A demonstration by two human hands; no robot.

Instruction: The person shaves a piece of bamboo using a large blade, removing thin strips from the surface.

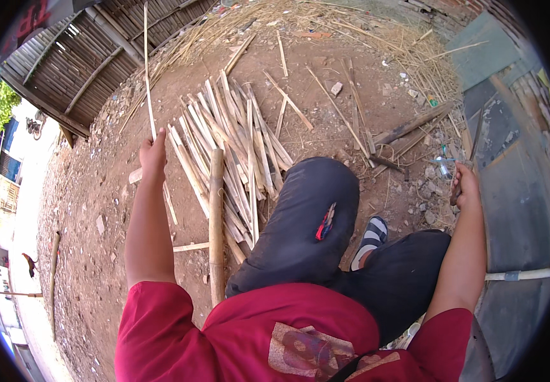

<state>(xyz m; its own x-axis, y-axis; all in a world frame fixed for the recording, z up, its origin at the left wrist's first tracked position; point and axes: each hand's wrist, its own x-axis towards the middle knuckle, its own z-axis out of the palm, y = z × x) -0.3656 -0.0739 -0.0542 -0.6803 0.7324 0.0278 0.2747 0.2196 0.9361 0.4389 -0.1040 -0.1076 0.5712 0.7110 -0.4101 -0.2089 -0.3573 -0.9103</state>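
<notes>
Out to the left, my left hand (154, 153) is closed around a long, thin, pale bamboo strip (148, 70). The strip rises from my fist toward the bamboo wall, and a pale piece shows below the fist as well. Far to the right, my right hand (468, 186) grips a long dark blade (477, 135), probably a machete, by its brown handle. The blade points up and away, apart from the strip. Between my hands lies a heap of split bamboo strips (224, 134) on the dirt, beside my bent knee.
A thick bamboo pole (216, 216) stands by my left thigh. Loose sticks (338, 108) and a dark log (412, 124) lie ahead. Grey sheets (523, 216) line the right side. A slatted bamboo wall (65, 63) rises at the far left, with straw (408, 38) at the back.
</notes>
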